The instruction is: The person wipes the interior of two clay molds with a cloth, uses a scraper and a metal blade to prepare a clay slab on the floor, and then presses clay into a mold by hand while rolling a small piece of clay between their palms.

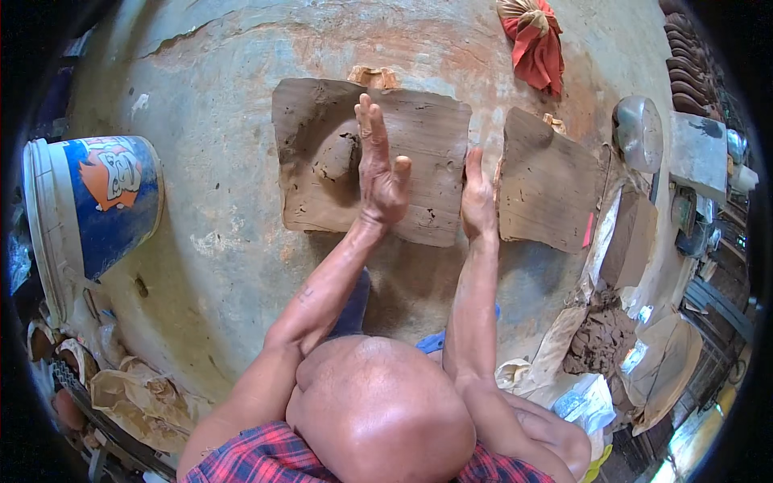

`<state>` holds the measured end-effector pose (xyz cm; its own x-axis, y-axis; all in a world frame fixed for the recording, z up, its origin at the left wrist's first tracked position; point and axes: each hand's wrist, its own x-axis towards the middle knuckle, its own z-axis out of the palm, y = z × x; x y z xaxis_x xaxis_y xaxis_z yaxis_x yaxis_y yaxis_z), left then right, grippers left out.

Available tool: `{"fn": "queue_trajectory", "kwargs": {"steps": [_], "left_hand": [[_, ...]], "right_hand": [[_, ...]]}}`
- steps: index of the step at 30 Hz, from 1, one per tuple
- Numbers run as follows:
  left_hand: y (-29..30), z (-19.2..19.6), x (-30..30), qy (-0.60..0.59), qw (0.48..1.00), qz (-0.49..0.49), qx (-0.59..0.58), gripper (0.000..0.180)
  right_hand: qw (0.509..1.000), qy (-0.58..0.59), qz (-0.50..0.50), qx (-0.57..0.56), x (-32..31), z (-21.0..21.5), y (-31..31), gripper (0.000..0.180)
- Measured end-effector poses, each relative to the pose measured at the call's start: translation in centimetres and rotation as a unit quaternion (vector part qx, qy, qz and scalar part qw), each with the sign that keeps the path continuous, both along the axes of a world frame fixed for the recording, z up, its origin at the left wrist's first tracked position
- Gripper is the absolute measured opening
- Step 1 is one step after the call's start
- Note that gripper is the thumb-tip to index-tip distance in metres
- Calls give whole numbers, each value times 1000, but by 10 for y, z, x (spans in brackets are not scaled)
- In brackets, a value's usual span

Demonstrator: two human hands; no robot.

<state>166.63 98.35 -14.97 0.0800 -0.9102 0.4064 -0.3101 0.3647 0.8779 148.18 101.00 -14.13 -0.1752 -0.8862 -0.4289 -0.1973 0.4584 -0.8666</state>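
Your left hand (pixel 378 173) stands on edge over the middle of the big clay slab (pixel 419 161), fingers straight and pressed flat together, thumb cocked out to the side; the grip pinches nothing, and the blade of the palm seems to meet the clay at the wrist end, a pose suited to chopping or pressing a line into the soft surface. Your right hand (pixel 478 197) lies along the slab's right edge, fingers laid together and curled against the side, gripping nothing outright but bracing the slab so it does not slide on the concrete floor (pixel 225 241). The slab itself lies flat on that floor straight ahead of you, roughly square, with a shallow hollow and a small clay lump (pixel 334 154) in its left half, just beside your left hand. A second clay slab (pixel 543 185) lies just to the right, near your right hand but apart from the first, with a narrow gap between them. Farther off, a blue and white bucket (pixel 97 209) lies tilted at your left, a red cloth (pixel 535 40) sits beyond the slabs, and a heap of raw clay (pixel 600 338) rests on plastic sheeting at your right.
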Motion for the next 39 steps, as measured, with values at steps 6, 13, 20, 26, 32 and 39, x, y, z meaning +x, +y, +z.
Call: {"fn": "queue_trajectory", "kwargs": {"steps": [6, 13, 20, 26, 32, 39], "left_hand": [[-66, 45, 20, 55, 994, -82, 48, 70], [-191, 94, -15, -154, 783, -520, 305, 56], [-181, 105, -68, -476, 568, -665, 95, 58], [-163, 111, -59, -490, 613, -616, 71, 51], [-155, 114, -40, -466, 650, -594, 82, 43], [-151, 117, -24, -470, 666, -573, 91, 35]], "right_hand": [[999, -41, -3, -26, 10, 28, -56, 41], [970, 188, 35, -149, 24, 61, -31, 39], [872, 221, 179, -398, 74, 84, 9, 33], [856, 108, 384, -328, 111, 72, -50, 42], [865, 92, 367, -330, 103, 31, -76, 55], [906, 77, 317, -270, 90, 20, -75, 66]]}}
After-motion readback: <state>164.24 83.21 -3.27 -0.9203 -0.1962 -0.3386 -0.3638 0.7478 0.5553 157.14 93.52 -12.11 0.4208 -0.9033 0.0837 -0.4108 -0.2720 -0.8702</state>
